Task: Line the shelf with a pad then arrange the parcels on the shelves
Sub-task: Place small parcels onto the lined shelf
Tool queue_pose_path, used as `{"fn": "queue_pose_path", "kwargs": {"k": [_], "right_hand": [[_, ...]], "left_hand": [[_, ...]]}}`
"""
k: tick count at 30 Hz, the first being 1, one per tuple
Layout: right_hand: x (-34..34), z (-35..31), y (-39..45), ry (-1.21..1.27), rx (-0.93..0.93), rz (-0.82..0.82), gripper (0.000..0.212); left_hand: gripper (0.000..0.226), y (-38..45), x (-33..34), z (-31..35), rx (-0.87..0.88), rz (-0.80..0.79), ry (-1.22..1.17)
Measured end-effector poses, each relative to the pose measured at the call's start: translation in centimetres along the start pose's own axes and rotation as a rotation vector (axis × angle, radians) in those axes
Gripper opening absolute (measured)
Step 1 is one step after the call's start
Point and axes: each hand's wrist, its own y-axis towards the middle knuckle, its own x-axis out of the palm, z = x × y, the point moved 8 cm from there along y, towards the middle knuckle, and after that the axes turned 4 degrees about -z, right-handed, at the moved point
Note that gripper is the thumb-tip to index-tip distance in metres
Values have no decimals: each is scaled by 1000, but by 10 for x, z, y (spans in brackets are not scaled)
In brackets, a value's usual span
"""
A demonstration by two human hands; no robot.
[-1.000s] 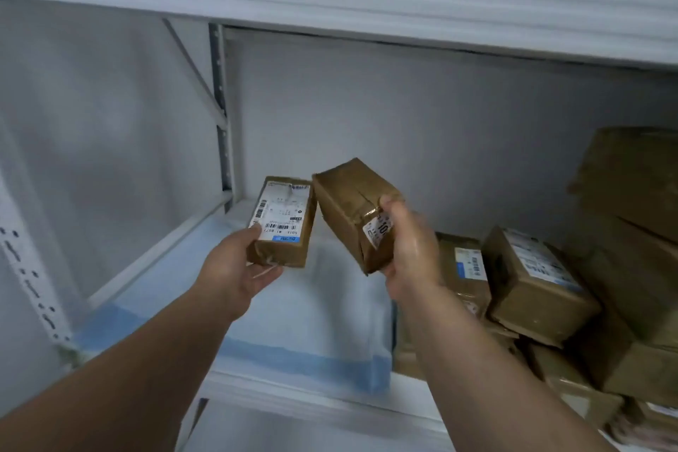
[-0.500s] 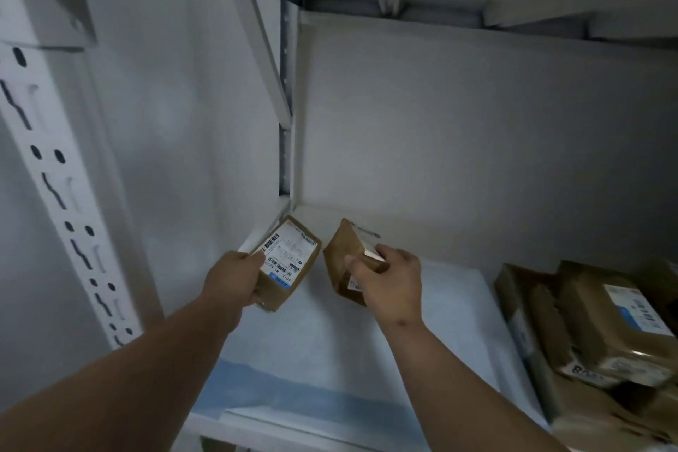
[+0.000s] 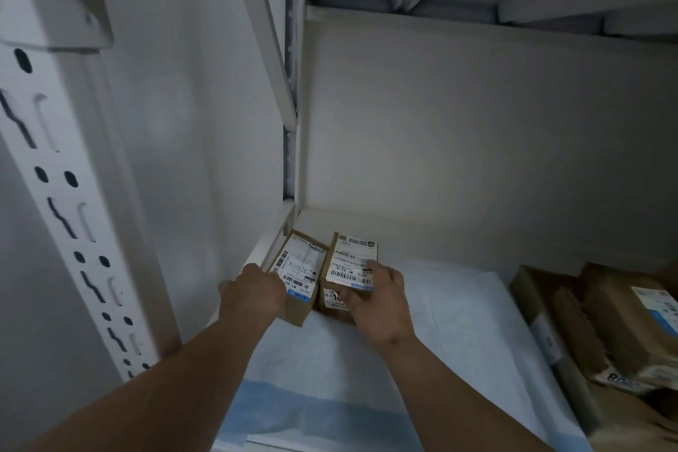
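A blue-edged white pad (image 3: 367,371) covers the shelf floor nearest the camera, its blue border along the front edge. Over it reach 2 bare forearms. The left hand (image 3: 253,295) grips the near left side of a small brown parcel (image 3: 299,277), fingers curled round its edge; this parcel lies label-up at the back left corner of the shelf, beside the white side rail. The right hand (image 3: 378,295) holds a second brown parcel (image 3: 348,268) just to the right, thumb and fingers pinching its near end over the white barcode label. The 2 parcels sit side by side, touching or nearly so, both resting on the pad's far left part. At the right edge of the shelf, well apart from them, is a heap of larger brown parcels (image 3: 605,323). Left of the arms rises a white perforated upright (image 3: 69,202). Behind everything is the pale back wall (image 3: 477,143).
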Motion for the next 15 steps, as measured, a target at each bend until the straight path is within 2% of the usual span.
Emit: {"fn": "queue_pose_path", "kwargs": {"k": [3, 7, 9, 12, 15], "right_hand": [[-3, 0, 3, 36, 1, 17, 67], [-4, 0, 2, 81, -24, 10, 63], [-4, 3, 2, 76, -14, -6, 65], [-3, 10, 4, 69, 22, -13, 63], [-1, 16, 6, 73, 60, -29, 53]], "left_hand": [[32, 5, -1, 3, 39, 23, 61], [35, 7, 7, 5, 106, -4, -6], [52, 5, 11, 6, 128, -34, -20], [83, -1, 22, 12, 198, -142, 117], [94, -1, 25, 14, 261, -185, 225]]}}
